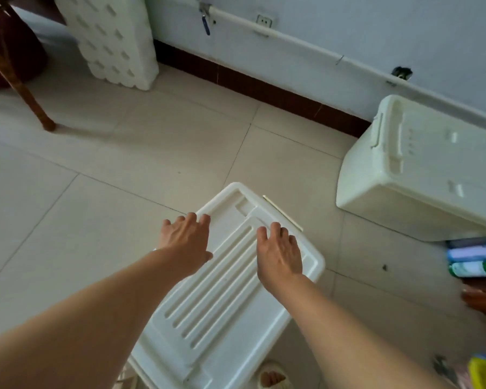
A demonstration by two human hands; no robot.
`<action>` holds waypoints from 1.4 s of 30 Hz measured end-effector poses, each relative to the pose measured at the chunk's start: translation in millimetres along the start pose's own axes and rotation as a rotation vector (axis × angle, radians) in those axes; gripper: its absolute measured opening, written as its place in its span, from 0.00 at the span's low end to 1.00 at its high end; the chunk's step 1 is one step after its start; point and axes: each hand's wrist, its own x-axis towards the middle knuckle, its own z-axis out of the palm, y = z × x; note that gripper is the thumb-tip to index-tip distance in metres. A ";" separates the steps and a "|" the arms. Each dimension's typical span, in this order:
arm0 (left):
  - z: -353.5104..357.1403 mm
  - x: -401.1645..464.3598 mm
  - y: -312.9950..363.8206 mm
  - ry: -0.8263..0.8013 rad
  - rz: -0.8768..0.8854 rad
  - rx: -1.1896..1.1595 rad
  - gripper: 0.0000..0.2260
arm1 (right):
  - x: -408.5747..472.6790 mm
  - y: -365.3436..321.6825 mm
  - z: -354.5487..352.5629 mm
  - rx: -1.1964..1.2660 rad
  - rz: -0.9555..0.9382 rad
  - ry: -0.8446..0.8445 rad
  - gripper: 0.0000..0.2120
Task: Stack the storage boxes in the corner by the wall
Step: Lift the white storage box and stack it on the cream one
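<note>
Storage box (219, 313) lid under both hands, beige tiled floor (101, 169), white wall (348, 26)

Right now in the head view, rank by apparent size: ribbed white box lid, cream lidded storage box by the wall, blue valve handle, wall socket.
1. Ribbed white plastic box lid, though it is nearest the camera, so this is unsure.
2. Cream lidded plastic storage box.
3. Blue valve handle and white wall socket look alike; unranked.
</note>
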 end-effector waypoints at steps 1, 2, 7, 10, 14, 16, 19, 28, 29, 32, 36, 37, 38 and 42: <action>1.3 5.2 -10.1 0.008 0.042 0.016 0.25 | 0.8 -7.9 1.4 0.026 0.042 0.001 0.29; 1.6 5.6 -23.7 -0.014 0.108 0.058 0.25 | -4.1 -22.4 4.5 0.072 0.113 -0.021 0.29; 12.2 2.4 -57.8 -0.043 0.230 0.154 0.25 | -15.2 -52.3 7.3 0.149 0.287 -0.007 0.31; 18.7 0.7 -66.6 -0.054 0.275 0.200 0.26 | -25.2 -68.2 18.5 0.170 0.383 0.039 0.30; 31.1 -2.2 -62.2 -0.073 0.340 0.269 0.26 | -38.0 -76.2 45.4 0.208 0.495 0.144 0.31; 37.3 -4.1 -58.7 -0.080 0.360 0.284 0.26 | -48.9 -75.8 54.3 0.251 0.515 0.051 0.33; 48.8 -8.2 -56.4 -0.097 0.365 0.338 0.26 | -67.6 -72.5 77.9 0.286 0.517 -0.016 0.31; 85.0 16.7 -61.3 -0.108 0.340 0.418 0.25 | -87.0 -74.8 148.7 0.300 0.642 -0.100 0.32; 90.2 22.0 -63.1 -0.103 0.343 0.444 0.25 | -85.5 -78.0 156.7 0.314 0.666 -0.111 0.32; 104.6 38.6 -68.9 -0.090 0.356 0.523 0.25 | -74.6 -85.8 178.4 0.349 0.759 -0.119 0.32; 126.1 61.6 -80.7 -0.049 0.396 0.567 0.25 | -55.4 -93.4 200.4 0.377 0.882 -0.086 0.34; 130.9 68.1 -82.9 -0.040 0.384 0.553 0.27 | -50.9 -94.3 204.6 0.375 0.905 -0.071 0.35; 135.6 75.2 -84.0 -0.030 0.363 0.532 0.29 | -46.3 -94.0 208.7 0.373 0.924 -0.056 0.36; 156.7 97.9 -90.9 0.007 0.270 0.457 0.32 | -34.0 -86.5 227.9 0.361 1.022 0.022 0.34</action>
